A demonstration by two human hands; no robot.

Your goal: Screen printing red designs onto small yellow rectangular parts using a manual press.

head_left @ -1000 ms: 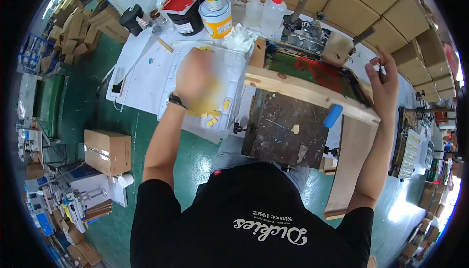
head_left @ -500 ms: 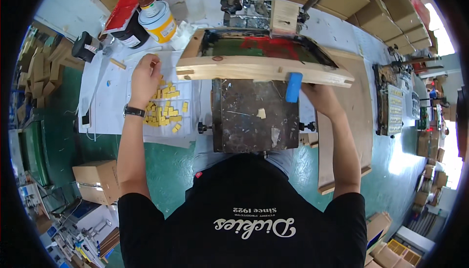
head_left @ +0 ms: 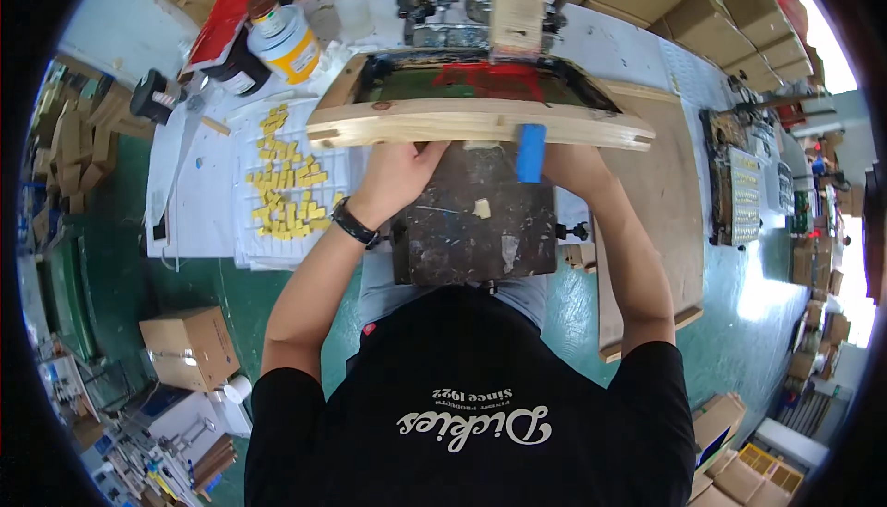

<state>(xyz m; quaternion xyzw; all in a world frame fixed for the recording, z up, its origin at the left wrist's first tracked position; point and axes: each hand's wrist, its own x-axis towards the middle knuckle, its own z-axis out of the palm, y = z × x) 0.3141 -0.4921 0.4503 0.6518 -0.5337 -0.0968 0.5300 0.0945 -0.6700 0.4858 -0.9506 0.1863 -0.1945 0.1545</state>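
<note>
The wooden screen frame (head_left: 480, 123) is propped tilted over the dark ink-stained platen (head_left: 476, 216). Both hands are tucked under its front edge: left hand (head_left: 399, 174) and right hand (head_left: 575, 167). Fingers are hidden by the wood, so their spread can't be told. Yellow pieces (head_left: 282, 188) are laid out on the counter (head_left: 199, 202), left.

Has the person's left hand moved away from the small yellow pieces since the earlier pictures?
Yes. The left hand has gone rightward off the small yellow pieces to the dark stained platen, under the wooden screen frame.
</note>
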